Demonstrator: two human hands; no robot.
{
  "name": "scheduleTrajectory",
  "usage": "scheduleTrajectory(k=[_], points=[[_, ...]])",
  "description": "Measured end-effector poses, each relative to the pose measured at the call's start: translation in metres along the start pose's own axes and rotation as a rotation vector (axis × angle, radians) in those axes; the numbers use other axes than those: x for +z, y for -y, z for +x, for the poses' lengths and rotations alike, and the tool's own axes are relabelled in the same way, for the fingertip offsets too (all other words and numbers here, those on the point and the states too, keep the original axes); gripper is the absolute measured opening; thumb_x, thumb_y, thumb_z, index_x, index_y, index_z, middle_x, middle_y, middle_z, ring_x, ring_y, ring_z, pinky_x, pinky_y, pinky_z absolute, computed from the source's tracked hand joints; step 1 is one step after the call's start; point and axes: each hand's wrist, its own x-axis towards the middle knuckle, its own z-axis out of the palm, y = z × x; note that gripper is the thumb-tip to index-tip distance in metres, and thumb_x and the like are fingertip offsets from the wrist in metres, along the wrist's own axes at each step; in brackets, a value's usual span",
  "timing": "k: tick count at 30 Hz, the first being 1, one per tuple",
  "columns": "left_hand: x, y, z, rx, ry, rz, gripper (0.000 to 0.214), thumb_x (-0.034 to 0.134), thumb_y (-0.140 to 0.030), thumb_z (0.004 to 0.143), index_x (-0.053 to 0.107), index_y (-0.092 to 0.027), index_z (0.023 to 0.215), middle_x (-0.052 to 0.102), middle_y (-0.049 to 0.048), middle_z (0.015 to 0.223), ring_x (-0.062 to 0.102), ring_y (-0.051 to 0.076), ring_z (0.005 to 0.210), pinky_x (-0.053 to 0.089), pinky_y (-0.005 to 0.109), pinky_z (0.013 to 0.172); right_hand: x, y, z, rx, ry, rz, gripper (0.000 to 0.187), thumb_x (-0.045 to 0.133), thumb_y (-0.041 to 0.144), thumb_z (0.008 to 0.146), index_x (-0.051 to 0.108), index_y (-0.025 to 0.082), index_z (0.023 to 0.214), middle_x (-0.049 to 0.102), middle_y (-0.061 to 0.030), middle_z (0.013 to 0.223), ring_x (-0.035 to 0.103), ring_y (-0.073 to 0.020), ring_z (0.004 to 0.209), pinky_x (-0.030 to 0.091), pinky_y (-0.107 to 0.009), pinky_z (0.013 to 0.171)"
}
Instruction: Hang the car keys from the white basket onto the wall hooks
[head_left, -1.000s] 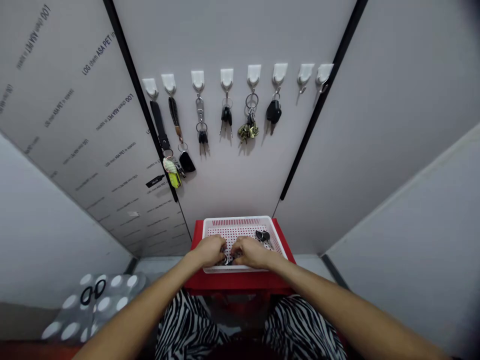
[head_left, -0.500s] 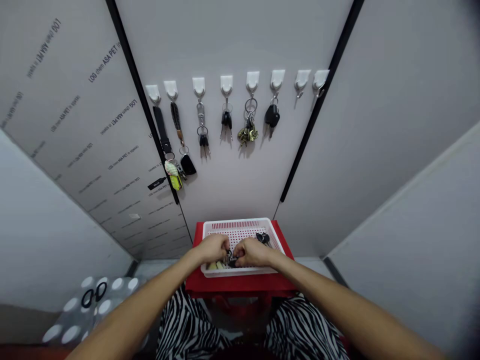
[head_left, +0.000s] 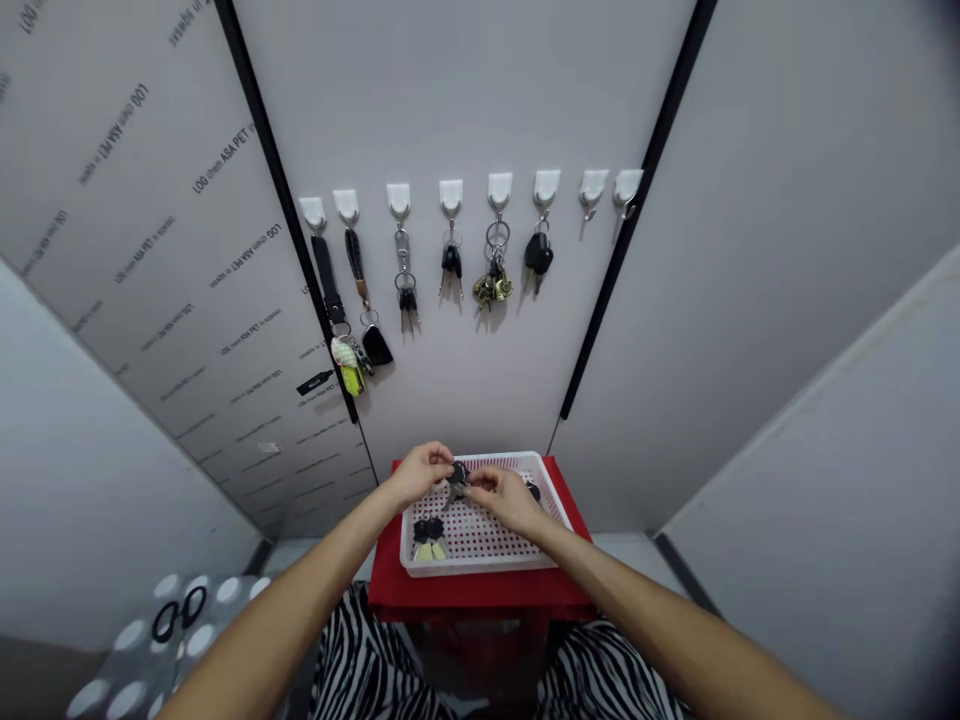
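Note:
Both my hands are raised just above a white perforated basket (head_left: 480, 565) that sits on a red stool (head_left: 480, 592). My left hand (head_left: 421, 472) and my right hand (head_left: 501, 494) pinch one bunch of dark keys (head_left: 457, 478) between them. Inside the basket lie a key set with yellow-green tags (head_left: 428, 538) at the front left and another dark key (head_left: 533, 491) partly hidden behind my right hand. On the wall above, a row of white hooks (head_left: 451, 194) carries several key bunches; the two rightmost hooks (head_left: 609, 187) are bare.
Grey wall panels with black seams close in on both sides. A black strap with a yellow fob (head_left: 346, 365) hangs lowest on the left. A spotted grey cloth with black scissors (head_left: 172, 613) lies at the lower left. My legs are in zebra-print trousers (head_left: 360, 665).
My hands have lifted the dark key bunch out of the front of the basket and up above it. The yellow-tagged key set, covered before, now shows in the basket.

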Motion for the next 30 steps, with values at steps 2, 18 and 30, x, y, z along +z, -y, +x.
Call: scheduleTrajectory(k=[2,18,30], points=[[0.002,-0.005,0.001,0.03,0.006,-0.04,0.01,0.048,-0.01,0.052,0.041,-0.013,0.059,0.041,-0.0077,0.045,0.034,0.002,0.04,0.025,0.016,0.043,-0.002,0.007,0.002,0.006,-0.006,0.11,0.017,0.047,0.027,0.06,0.053,0.012,0.065,0.054,-0.0011,0.062,0.047,-0.0094,0.057,0.036,-0.02,0.056],[0.022,-0.061,0.0,0.135,-0.118,-0.212,0.012,0.046,-0.012,0.054,0.042,-0.013,0.065,0.044,-0.0065,0.049,0.037,0.003,0.041,0.027,0.016,0.043,-0.046,0.04,0.017,-0.054,-0.081,0.211,0.01,0.047,0.023,0.058,0.042,0.016,0.062,0.045,0.0048,0.051,0.041,-0.0061,0.047,0.032,-0.018,0.048],[0.026,-0.137,-0.078,0.57,-0.208,0.128,0.015,0.045,-0.018,0.062,0.053,-0.02,0.074,0.052,0.0008,0.071,0.047,0.011,0.067,0.038,0.024,0.061,-0.121,0.096,0.029,-0.276,-0.338,-0.167,0.014,0.046,0.027,0.061,0.052,0.014,0.055,0.05,0.001,0.056,0.045,-0.0092,0.056,0.034,-0.021,0.055]])
